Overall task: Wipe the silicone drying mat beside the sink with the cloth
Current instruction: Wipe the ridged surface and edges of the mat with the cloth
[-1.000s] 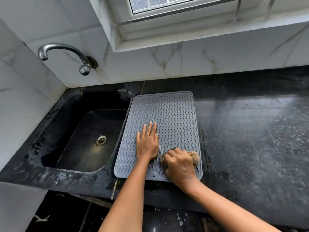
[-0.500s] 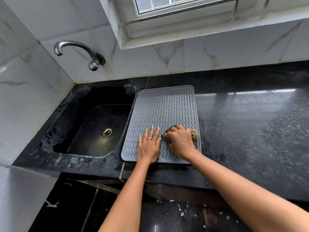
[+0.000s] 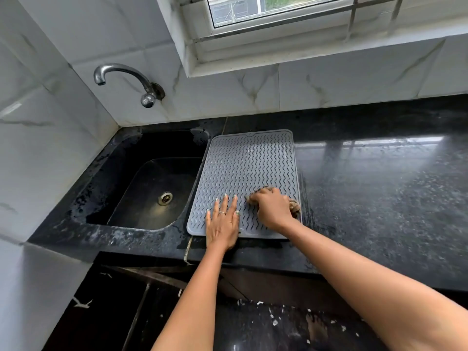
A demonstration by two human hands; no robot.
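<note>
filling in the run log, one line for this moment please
step: wiping mat | left hand: flat on mat near edge | right hand: grips cloth on mat's right side | sink: left of mat

Open tabletop to the right; sink, wall and the hands crowd the left and near side.

The far half of the mat [image 3: 249,163] lies bare, ridged but low, open to a pass from above or from the right. The tabletop [image 3: 379,186] right of the mat is flat and unoccupied up to the tiled wall [image 3: 329,87] behind. The left hand [image 3: 222,224] lies flat on the mat's near edge, and the right hand [image 3: 272,206] with the cloth [image 3: 295,205] sits just beside it at the near right corner. The sink [image 3: 152,188] drops away just left of the mat; the tap [image 3: 126,79] overhangs its far side.
</note>
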